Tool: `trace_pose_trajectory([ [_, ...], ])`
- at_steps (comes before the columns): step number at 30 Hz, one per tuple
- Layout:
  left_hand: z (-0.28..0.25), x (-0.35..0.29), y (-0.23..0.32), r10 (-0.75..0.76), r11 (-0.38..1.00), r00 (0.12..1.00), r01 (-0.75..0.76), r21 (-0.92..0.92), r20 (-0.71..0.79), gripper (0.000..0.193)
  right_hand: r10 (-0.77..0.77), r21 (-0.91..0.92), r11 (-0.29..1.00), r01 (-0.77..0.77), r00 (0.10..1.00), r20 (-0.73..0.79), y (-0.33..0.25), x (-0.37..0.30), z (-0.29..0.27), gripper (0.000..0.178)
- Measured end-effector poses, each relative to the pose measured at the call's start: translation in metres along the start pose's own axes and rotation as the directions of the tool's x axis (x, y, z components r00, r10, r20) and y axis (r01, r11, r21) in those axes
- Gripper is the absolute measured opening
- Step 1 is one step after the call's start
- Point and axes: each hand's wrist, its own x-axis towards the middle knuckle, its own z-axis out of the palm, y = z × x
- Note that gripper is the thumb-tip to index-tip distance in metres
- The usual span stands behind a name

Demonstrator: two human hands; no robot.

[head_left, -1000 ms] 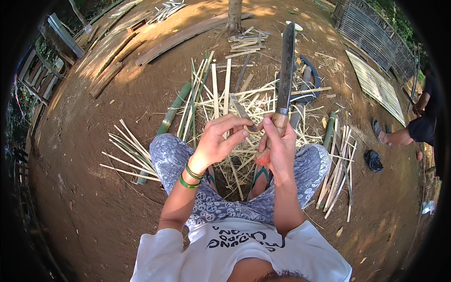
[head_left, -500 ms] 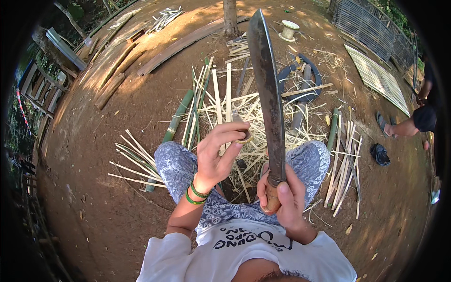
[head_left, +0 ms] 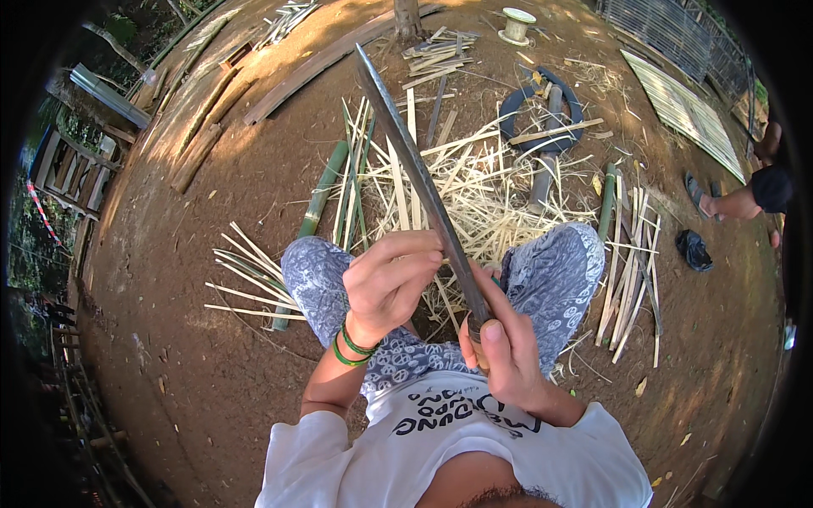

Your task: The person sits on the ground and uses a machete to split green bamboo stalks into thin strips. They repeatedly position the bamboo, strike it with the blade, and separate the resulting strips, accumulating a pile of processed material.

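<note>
My right hand (head_left: 512,351) is wrapped round the wooden handle of a machete (head_left: 421,188). Its long dark blade slants up to the far left, with its narrow side toward me. Closed fingers of my left hand (head_left: 385,284) are at the lower half of the blade, pinching a small brown piece with a pale edge, now mostly hidden by the fingers and blade. I cannot tell whether that piece touches the steel. Pale shavings and thin bamboo strips (head_left: 474,199) lie heaped on the ground past my knees.
Split bamboo strips (head_left: 628,262) lie by my right knee, others (head_left: 250,275) by my left. Green bamboo poles (head_left: 323,190) lie near both knees. Beyond are a black ring (head_left: 506,127), a spool (head_left: 517,27) and a tree trunk (head_left: 407,19). Another person's leg (head_left: 738,206) shows at right.
The machete has tilted left and turned from showing its broad face to its narrow side. My left hand has come up to the blade, and the small piece has gone mostly out of sight.
</note>
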Motion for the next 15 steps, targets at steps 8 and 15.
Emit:
trace_pose_trajectory([
  [8, -0.007, 0.009, 0.007, -0.082, 0.997, 0.991, 0.081, 0.016, 0.104, 0.023, 0.028, 0.018, 0.999, -0.027, 1.000, -0.013, -0.004, 0.001, -0.001, 0.068],
  [15, -0.008, 0.014, 0.005, -0.074, 0.997, 0.988, 0.071, 0.023, 0.139, 0.023, 0.060, -0.105, 0.993, -0.061, 0.998, -0.007, -0.017, 0.000, -0.006, 0.061],
])
